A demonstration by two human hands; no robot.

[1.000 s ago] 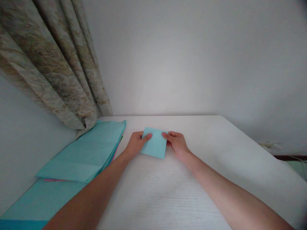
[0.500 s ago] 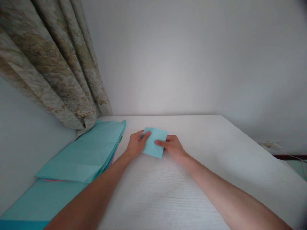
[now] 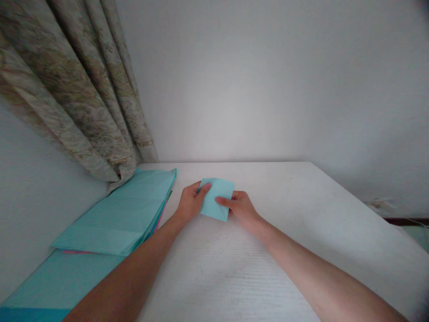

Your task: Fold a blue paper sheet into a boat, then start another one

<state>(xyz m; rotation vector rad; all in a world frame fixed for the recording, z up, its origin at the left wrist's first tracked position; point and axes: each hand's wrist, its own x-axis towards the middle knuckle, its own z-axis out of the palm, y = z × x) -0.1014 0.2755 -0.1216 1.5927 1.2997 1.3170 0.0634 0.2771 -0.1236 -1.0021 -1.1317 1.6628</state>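
Observation:
A small folded sheet of light blue paper [image 3: 218, 193] is held over the white table [image 3: 301, 210] between both hands. My left hand [image 3: 189, 202] grips its left edge, thumb on top near the upper corner. My right hand [image 3: 240, 208] holds the right side, its thumb lying across the paper's middle and the fingers curled behind. The paper is tilted, its lower corner toward me.
A stack of large turquoise paper sheets [image 3: 124, 214] with pink edges showing lies along the table's left side. A patterned curtain [image 3: 73, 89] hangs at the back left. A grey wall stands behind the table, and the table's right edge drops off.
My right thumb has slid leftward from the paper's right edge onto its middle. The paper looks slightly narrower and has shifted a little to the left.

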